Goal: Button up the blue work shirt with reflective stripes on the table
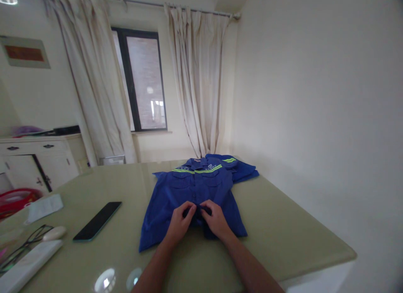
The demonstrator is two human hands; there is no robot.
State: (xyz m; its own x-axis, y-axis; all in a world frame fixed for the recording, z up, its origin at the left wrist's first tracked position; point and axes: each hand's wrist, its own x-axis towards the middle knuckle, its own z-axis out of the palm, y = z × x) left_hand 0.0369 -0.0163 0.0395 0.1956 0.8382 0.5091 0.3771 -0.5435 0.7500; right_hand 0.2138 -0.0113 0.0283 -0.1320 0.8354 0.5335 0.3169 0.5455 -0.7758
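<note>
A blue work shirt (181,192) with yellow-green stripes lies front up on the table, its collar pointing away from me. My left hand (182,217) pinches the front placket near the lower hem. Close beside it, my right hand (215,217) pinches the other side of the same front opening. The cloth between my fingertips is slightly raised, and any button there is too small to make out. Behind the shirt at the right lies another blue garment (245,170) with a similar stripe, partly covered.
The pale green table (283,234) meets a wall on the right. Toward the left are a black phone (98,221), eyeglasses (34,238), a white oval object (54,233), a long white object (30,265) and a white cloth or paper (45,207). A red basket (20,198) stands beyond the edge.
</note>
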